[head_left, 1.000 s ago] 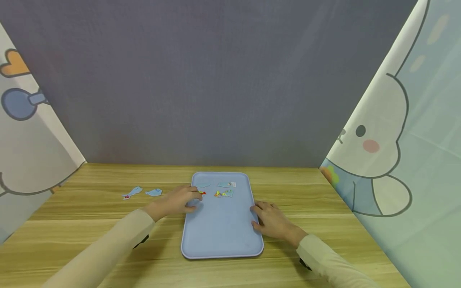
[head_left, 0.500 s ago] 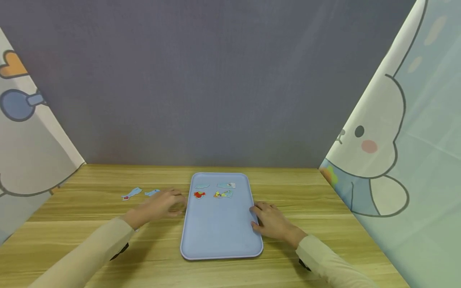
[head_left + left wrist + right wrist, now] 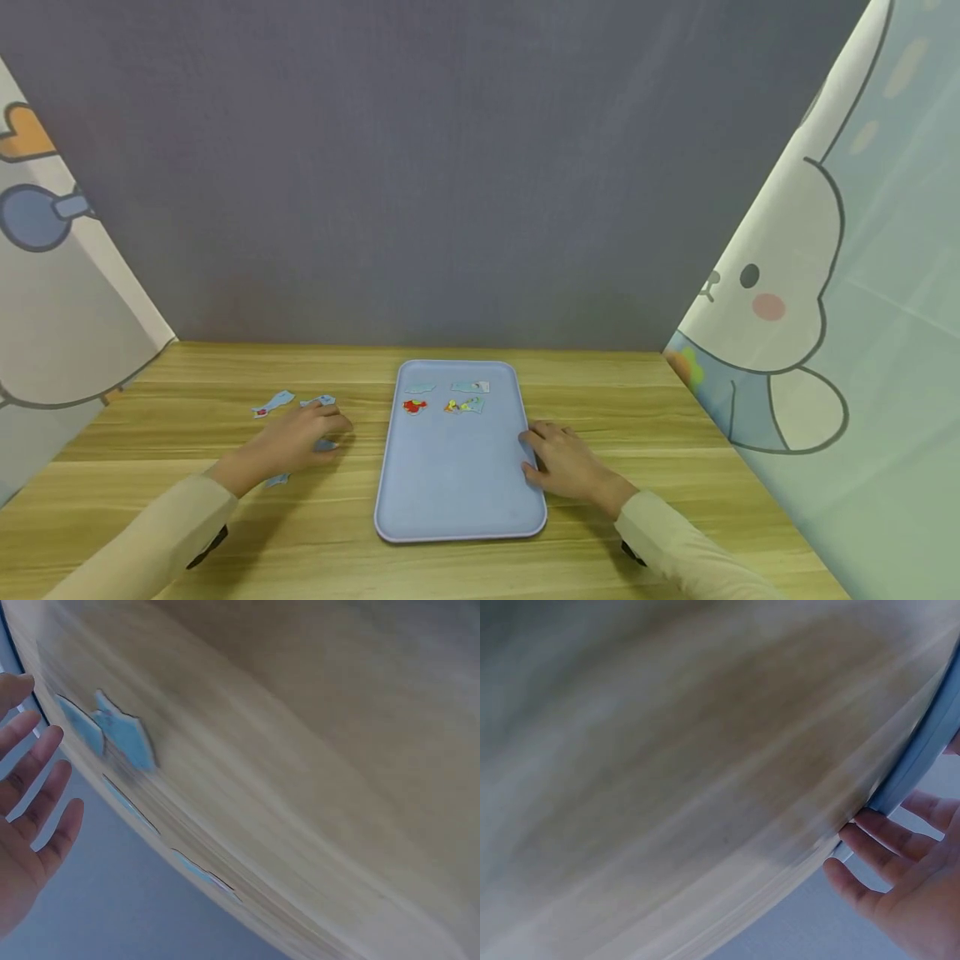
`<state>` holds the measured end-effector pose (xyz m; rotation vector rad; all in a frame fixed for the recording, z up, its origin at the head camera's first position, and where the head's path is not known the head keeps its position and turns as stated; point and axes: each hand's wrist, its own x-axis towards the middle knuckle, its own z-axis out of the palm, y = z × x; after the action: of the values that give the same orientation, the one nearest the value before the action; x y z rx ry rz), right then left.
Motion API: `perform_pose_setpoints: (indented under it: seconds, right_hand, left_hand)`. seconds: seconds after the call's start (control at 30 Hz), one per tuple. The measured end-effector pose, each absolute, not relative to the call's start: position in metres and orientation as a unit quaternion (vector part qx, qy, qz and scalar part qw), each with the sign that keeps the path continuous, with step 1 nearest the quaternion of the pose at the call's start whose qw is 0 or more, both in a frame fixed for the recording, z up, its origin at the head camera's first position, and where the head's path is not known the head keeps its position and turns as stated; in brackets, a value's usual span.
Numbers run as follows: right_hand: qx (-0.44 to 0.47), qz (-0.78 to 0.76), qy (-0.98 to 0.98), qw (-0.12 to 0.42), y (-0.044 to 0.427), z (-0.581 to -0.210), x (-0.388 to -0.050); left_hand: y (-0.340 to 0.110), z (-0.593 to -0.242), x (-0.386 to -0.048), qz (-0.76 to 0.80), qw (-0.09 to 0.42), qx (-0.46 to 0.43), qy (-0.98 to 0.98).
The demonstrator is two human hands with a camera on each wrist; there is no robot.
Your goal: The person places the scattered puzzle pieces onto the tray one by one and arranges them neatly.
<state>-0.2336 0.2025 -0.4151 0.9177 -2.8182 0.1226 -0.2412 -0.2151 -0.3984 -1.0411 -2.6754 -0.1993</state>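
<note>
My left hand (image 3: 296, 442) is over the table left of the tray, fingers loosely spread and holding nothing. Near it lie flat, irregular puzzle pieces: a blue one (image 3: 318, 401) past the fingers, a blue and red one (image 3: 273, 404) farther left, and others partly hidden by the hand. The left wrist view shows blue pieces (image 3: 129, 739) beyond the fingertips. A pale blue tray (image 3: 461, 483) bears a red piece (image 3: 414, 406), a yellow and light blue group (image 3: 465, 406) and two light blue pieces (image 3: 470, 387). My right hand (image 3: 566, 462) rests relaxed fingers on its right rim.
The wooden table (image 3: 637, 400) extends around the tray. A grey panel (image 3: 427, 183) rises behind its far edge. Printed cloths with cartoon figures stand at the left (image 3: 67, 292) and right (image 3: 862, 500).
My left hand has moved left, from over the tray to above the table pieces. The red piece on the tray, partly covered before, now shows fully. The right hand stays at the rim.
</note>
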Motion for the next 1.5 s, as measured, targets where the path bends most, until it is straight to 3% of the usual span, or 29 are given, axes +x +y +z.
perform_pose_setpoints:
  seconds: [0.2,1.5]
  right_hand:
    - [0.309,0.045,-0.946,0.088,0.202,-0.416,-0.233]
    - [0.311,0.044,-0.945,0.096,0.201,-0.418,-0.233]
  left_hand:
    - [-0.227,-0.402,-0.235,-0.064,0.166,-0.35,-0.92]
    - [-0.237,-0.411,-0.231,-0.045,0.181,-0.307,-0.933]
